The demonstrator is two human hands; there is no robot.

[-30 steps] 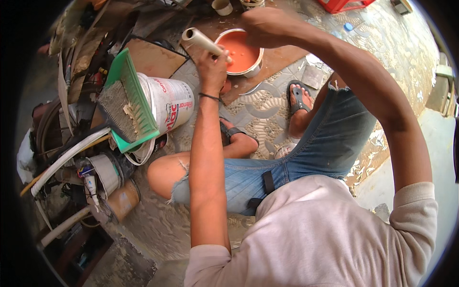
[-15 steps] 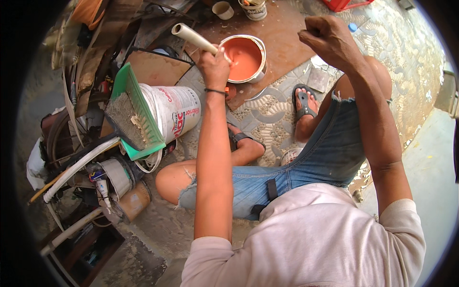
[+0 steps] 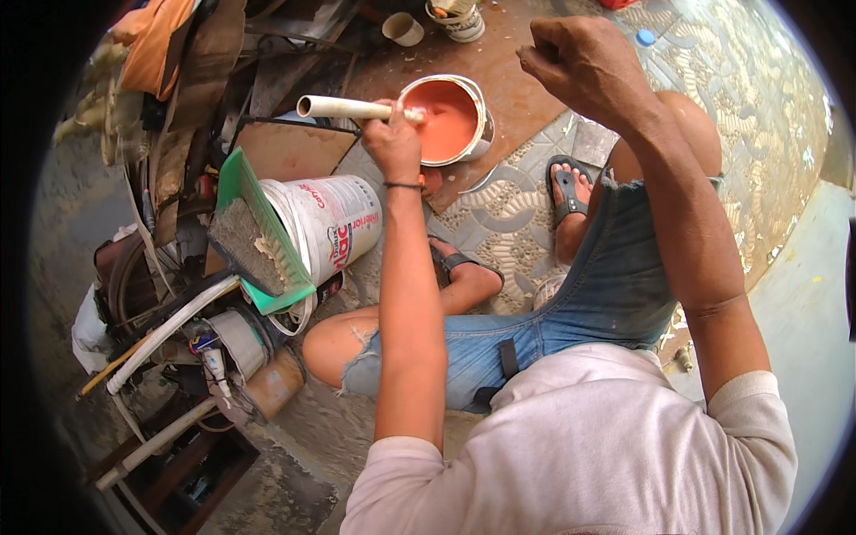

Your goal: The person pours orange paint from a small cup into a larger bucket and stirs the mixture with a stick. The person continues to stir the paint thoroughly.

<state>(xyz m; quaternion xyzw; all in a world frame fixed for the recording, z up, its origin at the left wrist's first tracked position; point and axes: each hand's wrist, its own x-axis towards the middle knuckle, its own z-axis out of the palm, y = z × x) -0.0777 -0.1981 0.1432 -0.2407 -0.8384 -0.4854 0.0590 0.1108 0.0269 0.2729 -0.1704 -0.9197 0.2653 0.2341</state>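
My left hand is wrapped round a white plastic pipe. The pipe lies slanted low across the rim of a paint pail, its right end over or in the orange paint. A dark band circles the wrist. My right hand is curled into a fist, raised in front of my right knee, away from the pail; nothing shows in it.
A large white bucket with a green dustpan against it stands left of my left forearm. Beyond the pail are a small cup and a paint-stained tub on a brown board. Wood scraps crowd the left.
The pipe has tipped from a steeper slant to nearly level, its left end dropping toward me. The view has shifted slightly; my right hand stays a fist.
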